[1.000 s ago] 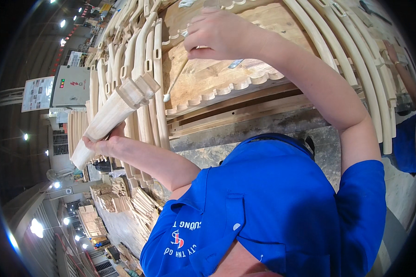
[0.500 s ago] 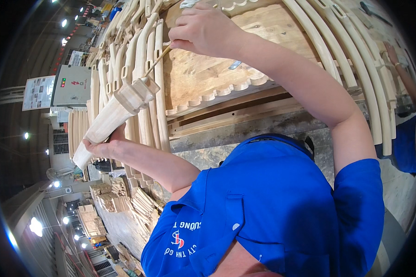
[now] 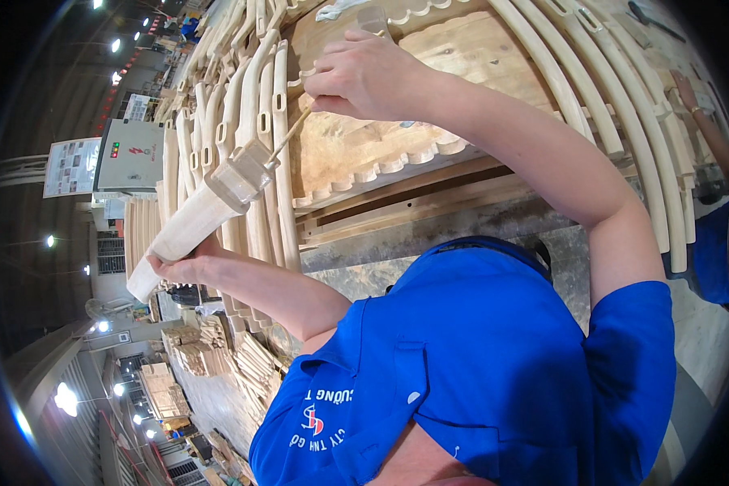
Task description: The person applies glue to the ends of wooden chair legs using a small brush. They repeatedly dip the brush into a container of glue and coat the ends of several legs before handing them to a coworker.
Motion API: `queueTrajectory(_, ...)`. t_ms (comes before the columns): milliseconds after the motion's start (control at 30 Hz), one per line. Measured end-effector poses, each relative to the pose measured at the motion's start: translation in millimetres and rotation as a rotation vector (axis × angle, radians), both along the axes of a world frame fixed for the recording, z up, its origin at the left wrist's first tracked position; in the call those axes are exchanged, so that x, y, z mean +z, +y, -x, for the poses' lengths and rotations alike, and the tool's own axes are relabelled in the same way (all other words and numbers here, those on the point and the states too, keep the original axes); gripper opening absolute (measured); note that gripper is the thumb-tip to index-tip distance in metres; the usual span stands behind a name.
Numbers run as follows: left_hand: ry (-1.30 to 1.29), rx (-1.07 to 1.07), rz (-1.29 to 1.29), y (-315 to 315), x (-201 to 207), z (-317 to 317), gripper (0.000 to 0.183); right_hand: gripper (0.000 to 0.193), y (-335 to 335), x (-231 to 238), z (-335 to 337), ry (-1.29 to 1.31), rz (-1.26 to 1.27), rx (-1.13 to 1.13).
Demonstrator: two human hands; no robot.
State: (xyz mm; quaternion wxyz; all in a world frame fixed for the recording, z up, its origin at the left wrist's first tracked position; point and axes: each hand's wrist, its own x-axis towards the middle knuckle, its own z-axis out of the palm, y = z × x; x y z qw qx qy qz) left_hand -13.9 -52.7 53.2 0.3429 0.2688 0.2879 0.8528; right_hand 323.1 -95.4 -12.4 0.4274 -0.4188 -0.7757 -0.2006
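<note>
"Lots of pale wood around. What's biggest?"

"Gotta be the flat wooden board (image 3: 340,158) up front, with a scalloped strip (image 3: 389,168) along its near edge. After that, the long curved rails (image 3: 563,81) on its right and a crowd of slotted pieces (image 3: 263,81) on its left."

"Anything that isn't wood?"

"Yep, a grey electrical box (image 3: 128,154) way over left, past the slotted pieces."

"Ok, so who's holding what?"

"Left hand (image 3: 188,267) is wrapped around the chunky wooden piece (image 3: 193,223), close to its lower-left end, though some of that grip is hidden behind it. The piece is held at a tilt in front of the slotted ones, blocky end up and to the right. Right hand (image 3: 367,77) is over the board, closed in a narrow pinch on something skinny."

"Skinny like what?"

"Thin stick (image 3: 296,134), slanting down to the blocky end. Tip's right by it, but I can't tell if they're touching."
</note>
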Motion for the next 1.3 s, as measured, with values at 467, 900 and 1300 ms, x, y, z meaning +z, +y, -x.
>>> queueTrajectory(467,0.036,-1.278,-0.902,-10,21,4,0.029,0.028,-83,23,-23,0.371,0.486,0.075)
queueTrajectory(900,0.005,-1.604,-0.883,36,33,58,0.014,0.025,-102,8,6,0.602,0.613,0.145)
queueTrajectory(1300,0.086,-1.531,-0.818,22,31,45,0.015,0.014,-102,-17,18,0.616,0.420,0.138)
